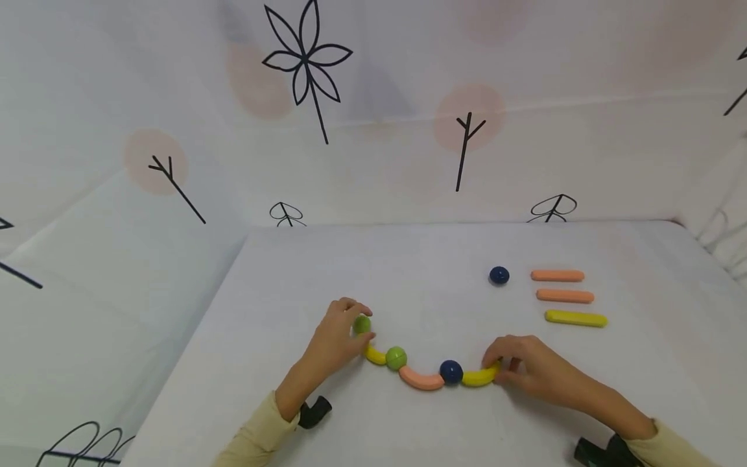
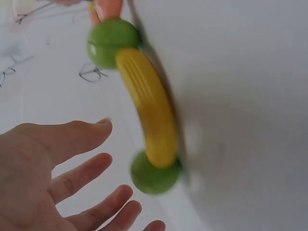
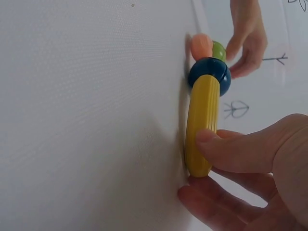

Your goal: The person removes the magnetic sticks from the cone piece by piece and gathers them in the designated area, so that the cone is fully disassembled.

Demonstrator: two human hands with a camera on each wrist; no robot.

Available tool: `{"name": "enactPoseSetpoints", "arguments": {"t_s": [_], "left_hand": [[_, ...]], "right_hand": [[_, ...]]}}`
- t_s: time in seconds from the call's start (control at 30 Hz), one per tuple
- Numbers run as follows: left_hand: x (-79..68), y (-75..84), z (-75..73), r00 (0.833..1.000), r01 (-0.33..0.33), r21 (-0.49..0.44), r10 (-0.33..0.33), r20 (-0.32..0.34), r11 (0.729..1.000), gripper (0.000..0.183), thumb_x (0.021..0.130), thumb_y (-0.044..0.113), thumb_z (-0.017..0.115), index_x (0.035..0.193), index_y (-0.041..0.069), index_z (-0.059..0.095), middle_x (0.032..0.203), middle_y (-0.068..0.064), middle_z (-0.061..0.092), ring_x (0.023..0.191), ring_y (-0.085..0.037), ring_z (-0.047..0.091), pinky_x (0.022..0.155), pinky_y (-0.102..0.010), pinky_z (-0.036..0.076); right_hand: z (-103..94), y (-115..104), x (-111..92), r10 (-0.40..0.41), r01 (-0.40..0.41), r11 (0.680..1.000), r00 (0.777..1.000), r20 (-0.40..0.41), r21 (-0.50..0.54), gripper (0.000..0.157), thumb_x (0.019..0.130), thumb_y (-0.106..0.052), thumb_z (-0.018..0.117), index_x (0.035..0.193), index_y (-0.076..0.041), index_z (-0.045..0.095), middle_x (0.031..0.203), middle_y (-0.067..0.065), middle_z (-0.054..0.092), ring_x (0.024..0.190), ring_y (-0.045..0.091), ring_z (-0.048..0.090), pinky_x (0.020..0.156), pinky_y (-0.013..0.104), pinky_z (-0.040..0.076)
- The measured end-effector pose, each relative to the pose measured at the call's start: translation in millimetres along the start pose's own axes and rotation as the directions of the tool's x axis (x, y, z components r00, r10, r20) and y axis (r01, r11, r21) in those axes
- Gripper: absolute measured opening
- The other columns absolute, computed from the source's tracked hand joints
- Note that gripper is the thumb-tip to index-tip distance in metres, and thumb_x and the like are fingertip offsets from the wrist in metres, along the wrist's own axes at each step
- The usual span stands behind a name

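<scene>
A joined chain of balls and curved rods lies on the white table: a green ball (image 2: 155, 173), a curved yellow rod (image 2: 147, 108), a second green ball (image 1: 396, 358), a curved orange rod (image 1: 421, 379), a dark blue ball (image 1: 451, 372) and another curved yellow rod (image 3: 204, 120). My left hand (image 1: 338, 331) is beside the chain's left end, thumb and fingers spread apart around the end green ball with a gap in the left wrist view. At the other end, my right hand (image 1: 539, 373) pinches the tip of the yellow rod between thumb and fingers.
Farther back on the right lie a loose dark blue ball (image 1: 498, 275), two straight orange rods (image 1: 557, 275) and a straight yellow rod (image 1: 576, 318). A white cloth with drawn plants (image 1: 379, 162) hangs behind and left of the table (image 1: 408, 272).
</scene>
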State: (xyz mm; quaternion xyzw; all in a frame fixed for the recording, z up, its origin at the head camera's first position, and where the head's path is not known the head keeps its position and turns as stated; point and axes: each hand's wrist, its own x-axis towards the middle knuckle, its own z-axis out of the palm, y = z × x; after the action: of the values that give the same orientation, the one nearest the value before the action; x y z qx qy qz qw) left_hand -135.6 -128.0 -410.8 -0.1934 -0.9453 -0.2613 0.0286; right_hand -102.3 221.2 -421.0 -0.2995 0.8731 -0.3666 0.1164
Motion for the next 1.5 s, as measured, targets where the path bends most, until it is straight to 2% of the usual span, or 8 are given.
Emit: {"name": "enactPoseSetpoints", "arguments": {"t_s": [0.17, 0.33, 0.43, 0.5, 0.6, 1.0, 1.27, 1.5], "left_hand": [[-5.3, 30.6, 9.1, 0.98, -0.197, 0.059, 0.196, 0.03, 0.979, 0.028, 0.081, 0.022, 0.075, 0.106, 0.013, 0.067, 0.116, -0.004, 0.055, 0.108, -0.022, 0.051, 0.087, -0.037, 0.047], [-7.8, 59.4, 27.5, 0.886, -0.456, 0.118, 0.439, 0.147, 0.882, 0.025, 0.087, 0.026, 0.068, 0.111, 0.02, 0.066, 0.117, 0.0, 0.057, 0.108, -0.017, 0.053, 0.088, -0.031, 0.045], [-7.2, 70.8, 37.2, 0.83, -0.545, 0.149, 0.507, 0.234, 0.825, 0.029, 0.093, 0.029, 0.062, 0.121, 0.025, 0.062, 0.117, 0.003, 0.057, 0.104, -0.013, 0.053, 0.084, -0.025, 0.044], [-6.4, 75.5, 41.4, 0.813, -0.567, 0.178, 0.511, 0.279, 0.804, 0.033, 0.094, 0.029, 0.059, 0.128, 0.028, 0.059, 0.116, 0.005, 0.057, 0.1, -0.01, 0.052, 0.08, -0.022, 0.044], [-5.1, 77.9, 44.1, 0.813, -0.563, 0.221, 0.487, 0.318, 0.796, 0.038, 0.095, 0.028, 0.059, 0.132, 0.032, 0.056, 0.115, 0.007, 0.058, 0.095, -0.007, 0.052, 0.075, -0.019, 0.043], [-2.5, 78.1, 46.0, 0.837, -0.507, 0.178, 0.432, 0.335, 0.844, 0.039, 0.094, 0.028, 0.061, 0.132, 0.034, 0.056, 0.113, 0.008, 0.06, 0.095, -0.007, 0.053, 0.075, -0.021, 0.041], [-4.5, 78.2, 44.3, 0.854, -0.466, 0.162, 0.395, 0.34, 0.87, 0.04, 0.094, 0.028, 0.06, 0.133, 0.034, 0.055, 0.113, 0.008, 0.06, 0.099, -0.007, 0.053, 0.082, -0.028, 0.043], [-3.2, 79.7, 47.3, 0.854, -0.46, 0.126, 0.399, 0.333, 0.879, 0.041, 0.093, 0.029, 0.061, 0.133, 0.034, 0.055, 0.112, 0.01, 0.06, 0.099, -0.006, 0.053, 0.083, -0.027, 0.043]], "right_hand": [[0.9, 0.4, -3.5, 0.002, -0.002, 1.0, 1.0, -0.004, 0.004, 0.019, 0.082, -0.008, 0.072, 0.098, -0.017, 0.068, 0.096, -0.01, 0.063, 0.077, 0.004, 0.053, 0.067, 0.022, 0.049], [0.6, 2.0, -6.5, -0.01, 0.01, 1.0, 1.0, -0.029, -0.015, 0.02, 0.081, -0.008, 0.073, 0.098, -0.018, 0.067, 0.095, -0.012, 0.062, 0.077, 0.003, 0.053, 0.067, 0.022, 0.05], [2.2, 3.3, -7.5, -0.069, 0.069, 0.998, 0.996, -0.051, -0.014, 0.023, 0.08, -0.005, 0.073, 0.098, -0.017, 0.067, 0.095, -0.011, 0.062, 0.078, 0.004, 0.054, 0.066, 0.023, 0.05], [4.0, 4.3, -8.2, -0.12, 0.119, 0.993, 0.991, -0.065, -0.015, 0.026, 0.079, -0.001, 0.073, 0.098, -0.017, 0.066, 0.094, -0.011, 0.063, 0.078, 0.004, 0.055, 0.066, 0.023, 0.05], [6.1, 5.2, -7.9, -0.166, 0.165, 0.986, 0.983, -0.075, -0.018, 0.03, 0.076, 0.004, 0.073, 0.097, -0.017, 0.066, 0.094, -0.01, 0.063, 0.078, 0.005, 0.056, 0.065, 0.023, 0.051], [-1.2, 8.9, -14.2, -0.142, 0.142, 0.989, 0.99, -0.025, 0.035, 0.022, 0.079, -0.008, 0.075, 0.095, -0.02, 0.066, 0.091, -0.013, 0.063, 0.075, 0.004, 0.054, 0.061, 0.022, 0.049], [-25.8, 13.4, -34.9, -0.012, 0.008, 0.999, 0.993, -0.115, -0.039, 0.025, 0.077, -0.012, 0.077, 0.097, -0.024, 0.067, 0.095, -0.013, 0.065, 0.082, 0.003, 0.057, 0.065, 0.022, 0.052], [-48.9, 25.0, -56.7, -0.031, -0.003, 0.992, 0.965, -0.259, -0.129, 0.034, 0.07, -0.002, 0.08, 0.095, -0.022, 0.069, 0.093, -0.011, 0.066, 0.083, 0.0, 0.058, 0.06, 0.021, 0.053]]}}
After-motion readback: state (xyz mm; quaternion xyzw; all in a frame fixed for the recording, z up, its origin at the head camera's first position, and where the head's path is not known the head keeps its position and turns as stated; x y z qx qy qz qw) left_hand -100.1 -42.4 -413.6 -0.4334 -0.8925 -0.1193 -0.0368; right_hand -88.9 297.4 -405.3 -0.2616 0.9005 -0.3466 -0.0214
